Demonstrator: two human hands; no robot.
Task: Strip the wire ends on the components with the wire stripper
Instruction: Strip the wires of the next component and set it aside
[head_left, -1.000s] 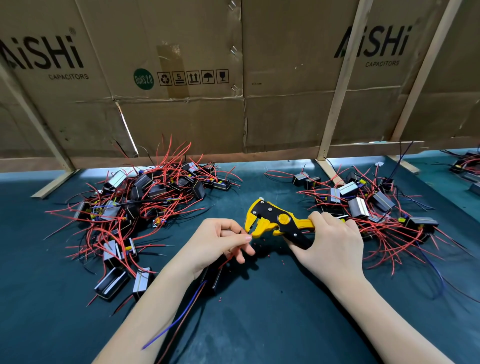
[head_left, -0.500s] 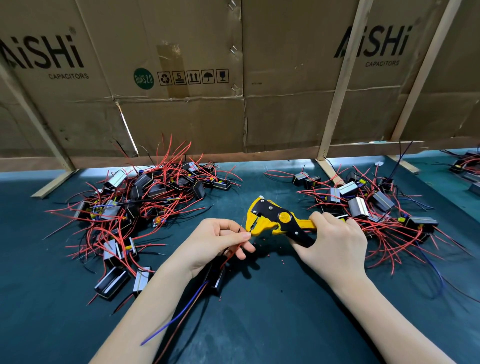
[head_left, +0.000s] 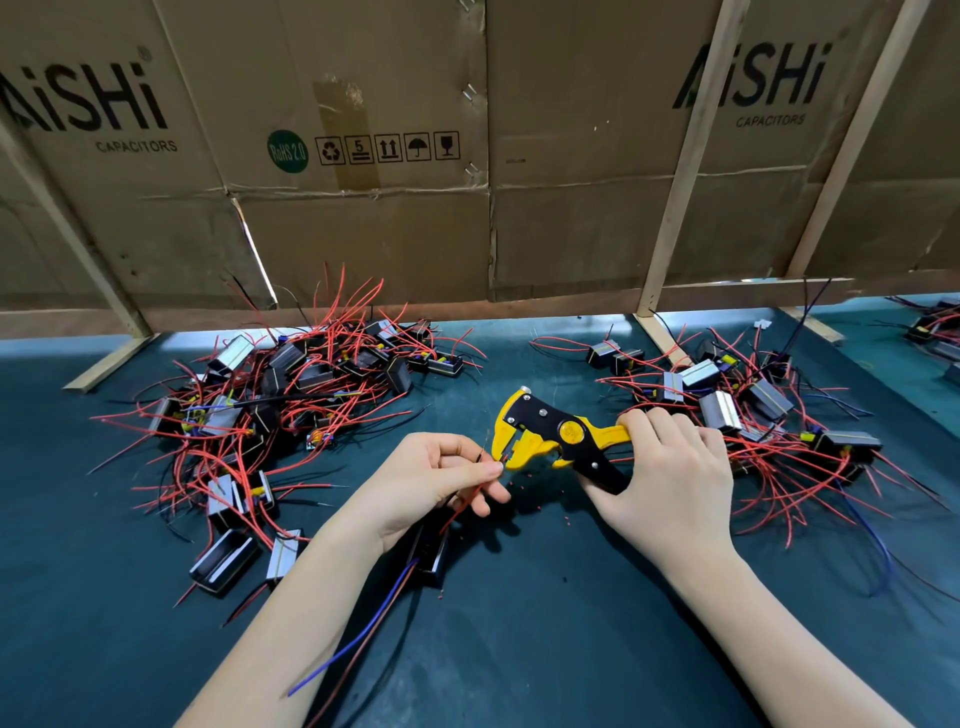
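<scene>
On the green mat (head_left: 519, 649), seen from the head camera, two hands work between two heaps. One yellow and black stripper (head_left: 550, 439) is gripped by the right hand (head_left: 670, 483), fingers curled round its handles, its mouth pointing left. Just beside that mouth the left hand (head_left: 436, 478) pinches a red wire (head_left: 470, 501) between thumb and forefinger; a thin black wire (head_left: 480, 456) pokes up from the same pinch. Whether the red tip sits inside the mouth is hard to tell. Below the left wrist lies one dark component (head_left: 431, 551), partly hidden by the forearm, with a blue lead (head_left: 353, 642) trailing toward the near edge. Small red bits (head_left: 537, 503) dot the mat under the tool. The left heap (head_left: 291, 410) and the right heap (head_left: 753, 415) each hold many components tangled in red wire, too knotted to count. Behind stands a cardboard wall (head_left: 363, 234) braced by four wooden slats (head_left: 680, 176). A third cluster (head_left: 935, 332) shows at the far right edge.
</scene>
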